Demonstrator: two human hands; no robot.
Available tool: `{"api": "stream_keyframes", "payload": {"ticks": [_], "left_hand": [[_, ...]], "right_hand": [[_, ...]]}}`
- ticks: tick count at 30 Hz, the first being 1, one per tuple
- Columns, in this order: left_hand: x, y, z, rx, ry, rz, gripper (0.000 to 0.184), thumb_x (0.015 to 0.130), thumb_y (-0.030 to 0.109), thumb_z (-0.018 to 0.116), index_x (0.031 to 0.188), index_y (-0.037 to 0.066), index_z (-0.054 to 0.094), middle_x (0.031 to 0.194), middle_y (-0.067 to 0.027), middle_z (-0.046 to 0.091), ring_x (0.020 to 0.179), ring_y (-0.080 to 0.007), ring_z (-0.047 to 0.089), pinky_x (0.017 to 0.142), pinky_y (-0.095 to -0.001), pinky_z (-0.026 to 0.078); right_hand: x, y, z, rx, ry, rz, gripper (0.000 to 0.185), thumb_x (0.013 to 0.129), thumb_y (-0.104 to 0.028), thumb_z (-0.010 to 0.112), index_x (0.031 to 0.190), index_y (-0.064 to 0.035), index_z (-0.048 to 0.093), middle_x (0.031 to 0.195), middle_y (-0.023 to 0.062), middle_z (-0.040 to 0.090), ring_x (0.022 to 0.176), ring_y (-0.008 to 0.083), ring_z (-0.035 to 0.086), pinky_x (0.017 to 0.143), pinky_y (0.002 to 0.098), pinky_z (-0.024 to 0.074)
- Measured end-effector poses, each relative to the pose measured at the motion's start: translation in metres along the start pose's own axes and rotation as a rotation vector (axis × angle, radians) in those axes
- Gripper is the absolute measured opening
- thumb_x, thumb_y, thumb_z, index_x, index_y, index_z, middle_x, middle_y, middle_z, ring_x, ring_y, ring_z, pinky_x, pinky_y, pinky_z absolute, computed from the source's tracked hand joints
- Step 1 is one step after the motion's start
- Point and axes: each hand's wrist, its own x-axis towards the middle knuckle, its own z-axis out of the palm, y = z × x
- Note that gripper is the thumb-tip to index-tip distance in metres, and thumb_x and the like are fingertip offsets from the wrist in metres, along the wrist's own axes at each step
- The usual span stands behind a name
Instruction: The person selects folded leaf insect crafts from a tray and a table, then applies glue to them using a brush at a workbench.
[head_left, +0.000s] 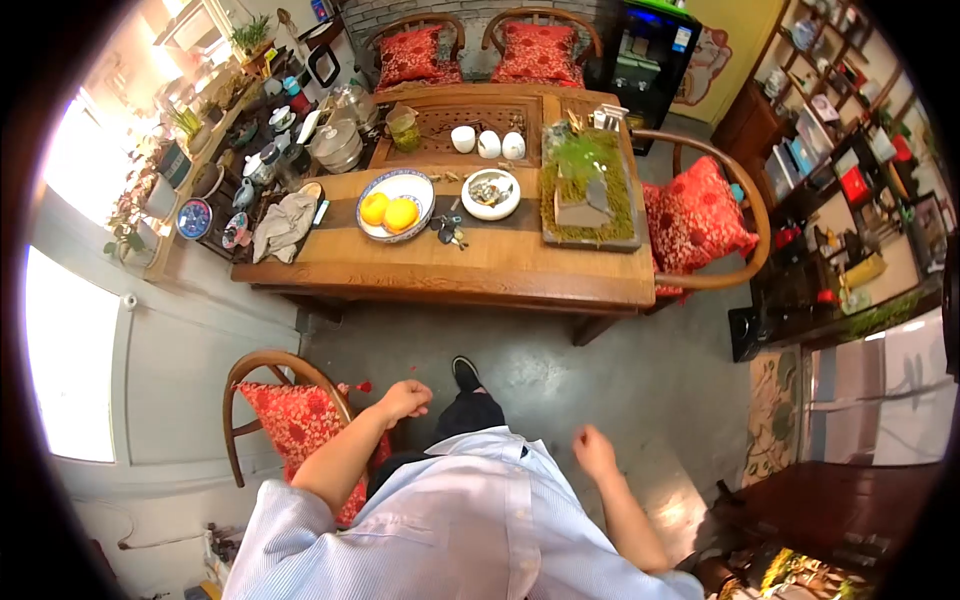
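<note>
The left hand (405,400) is loosely curled and the right hand (596,450) bent inward; whether either is fully closed cannot be told, and neither visibly grips anything. Both are on the near side of the long brown wooden table (440,278). The curved-back wooden chair (232,430) with a red floral fabric cushion (300,420), nearest the left hand, stands before the table's left end.

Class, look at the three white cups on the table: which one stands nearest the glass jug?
The leftmost cup; the middle cup and the rightmost cup stand farther from the glass jug.
</note>
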Motion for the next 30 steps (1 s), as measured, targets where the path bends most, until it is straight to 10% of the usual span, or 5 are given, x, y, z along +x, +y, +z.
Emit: {"api": "stream_keyframes", "payload": {"ticks": [4,10,22,30], "left_hand": [[0.005,0.006,-0.021,-0.243,-0.038,0.007,0.022,0.086,0.020,0.057,0.101,0.003,0.059,0.090,-0.0052,0.062,0.074,-0.0130,0.061,0.065,-0.0247,0.048],[0.017,0.036,-0.053,-0.430,0.029,0.041,0.025,0.087,0.018,0.058,0.106,0.002,0.057,0.092,-0.0069,0.062,0.076,-0.0140,0.061,0.068,-0.0257,0.049],[0.003,0.087,-0.060,-0.824,0.279,-0.132,0.026,0.087,0.018,0.057,0.107,0.001,0.057,0.094,-0.0083,0.063,0.077,-0.0152,0.062,0.070,-0.0269,0.048],[0.047,0.149,-0.064,-0.775,0.207,-0.077,0.028,0.088,0.021,0.057,0.108,0.002,0.056,0.095,-0.0074,0.063,0.078,-0.0146,0.061,0.071,-0.0273,0.049]], "right_hand": [[0.151,-0.162,-0.030,0.089,0.050,-0.439,0.021,0.081,-0.022,0.059,0.093,-0.0047,0.058,0.085,0.0147,0.063,0.080,0.0309,0.062,0.067,0.0390,0.0477],[0.337,-0.330,-0.059,-0.116,0.171,-0.299,0.036,0.075,-0.021,0.062,0.105,-0.0033,0.059,0.102,0.0189,0.062,0.095,0.0336,0.059,0.083,0.0412,0.0469],[0.543,-0.362,-0.027,-0.283,0.034,0.270,0.052,0.072,-0.028,0.065,0.116,-0.0018,0.054,0.123,0.0154,0.054,0.113,0.0273,0.053,0.091,0.0354,0.0462],[0.552,-0.356,-0.020,-0.446,-0.030,0.112,0.045,0.075,-0.030,0.066,0.111,-0.0047,0.058,0.114,0.0150,0.059,0.107,0.0297,0.056,0.088,0.0398,0.0469]]}}
